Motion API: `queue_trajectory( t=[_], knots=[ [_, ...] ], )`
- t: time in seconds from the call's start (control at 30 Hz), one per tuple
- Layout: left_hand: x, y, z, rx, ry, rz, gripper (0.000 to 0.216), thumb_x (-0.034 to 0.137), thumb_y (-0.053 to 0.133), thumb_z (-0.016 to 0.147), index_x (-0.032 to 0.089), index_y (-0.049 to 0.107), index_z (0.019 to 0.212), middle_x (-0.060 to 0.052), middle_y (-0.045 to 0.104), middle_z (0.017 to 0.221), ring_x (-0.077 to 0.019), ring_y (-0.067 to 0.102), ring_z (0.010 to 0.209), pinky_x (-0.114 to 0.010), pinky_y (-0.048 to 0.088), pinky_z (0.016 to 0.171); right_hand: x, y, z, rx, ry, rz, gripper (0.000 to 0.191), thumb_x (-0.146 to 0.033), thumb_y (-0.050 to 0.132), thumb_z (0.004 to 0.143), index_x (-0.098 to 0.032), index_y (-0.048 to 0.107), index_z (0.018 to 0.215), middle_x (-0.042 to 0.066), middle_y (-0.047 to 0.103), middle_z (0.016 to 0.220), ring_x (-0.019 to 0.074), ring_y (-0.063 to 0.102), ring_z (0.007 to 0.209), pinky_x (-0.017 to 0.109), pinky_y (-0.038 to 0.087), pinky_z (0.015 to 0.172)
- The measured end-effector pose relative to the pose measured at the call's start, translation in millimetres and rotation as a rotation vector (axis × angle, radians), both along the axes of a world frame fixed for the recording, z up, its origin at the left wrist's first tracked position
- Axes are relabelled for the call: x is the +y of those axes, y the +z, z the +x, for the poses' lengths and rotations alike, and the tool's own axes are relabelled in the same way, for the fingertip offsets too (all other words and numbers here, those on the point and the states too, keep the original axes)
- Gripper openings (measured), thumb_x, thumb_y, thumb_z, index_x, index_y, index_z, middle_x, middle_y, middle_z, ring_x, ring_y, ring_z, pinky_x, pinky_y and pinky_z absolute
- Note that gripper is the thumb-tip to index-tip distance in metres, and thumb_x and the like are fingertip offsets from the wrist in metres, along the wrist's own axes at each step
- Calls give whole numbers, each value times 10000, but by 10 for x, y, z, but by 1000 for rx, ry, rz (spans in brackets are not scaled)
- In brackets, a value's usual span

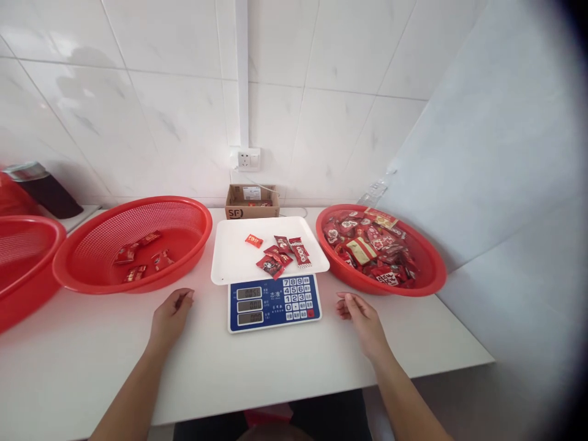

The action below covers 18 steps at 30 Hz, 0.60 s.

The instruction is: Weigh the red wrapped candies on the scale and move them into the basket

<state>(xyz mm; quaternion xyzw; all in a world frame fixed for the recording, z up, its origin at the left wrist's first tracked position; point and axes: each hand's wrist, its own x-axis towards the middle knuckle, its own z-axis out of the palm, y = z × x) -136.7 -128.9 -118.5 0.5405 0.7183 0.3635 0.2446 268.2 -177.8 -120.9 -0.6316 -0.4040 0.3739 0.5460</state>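
My left hand rests on the table beside the scale, fingers curled in loosely with nothing seen in them. On the other side lies my right hand, also loosely curled and holding nothing visible, near the front of a red basket. Between them stands a digital scale with a blue keypad panel and a white weighing tray. Several red-wrapped candies lie grouped on the tray's right half. A smaller orange-red candy sits apart from them.
At right, a red basket is heaped with wrapped candies. The left red basket holds several packets; another red basket stands farther left. Behind the scale are a cardboard box and a wall socket. A dark flask leans at far left.
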Motion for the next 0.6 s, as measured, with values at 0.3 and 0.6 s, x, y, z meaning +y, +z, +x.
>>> queue_trajectory(
  t=[0.3, 0.6],
  knots=[
    [-25, 42, 28, 7, 8, -7, 343, 493, 453, 726, 216, 591, 875, -9, 647, 740, -179, 607, 740, -255, 459, 662, 51, -64, -134, 60, 14, -29, 441, -570, 561, 712, -168, 631, 881, 48, 644, 690, 170, 598, 630, 289, 494, 580],
    [-40, 56, 36, -68, 31, -5, 383, 525, 422, 754, 212, 588, 899, -13, 623, 759, -175, 603, 754, -282, 461, 728, 28, -171, -254, -159, 45, -30, 416, -554, 483, 769, -187, 612, 915, 47, 643, 739, 198, 602, 709, 337, 495, 707]
  ],
)
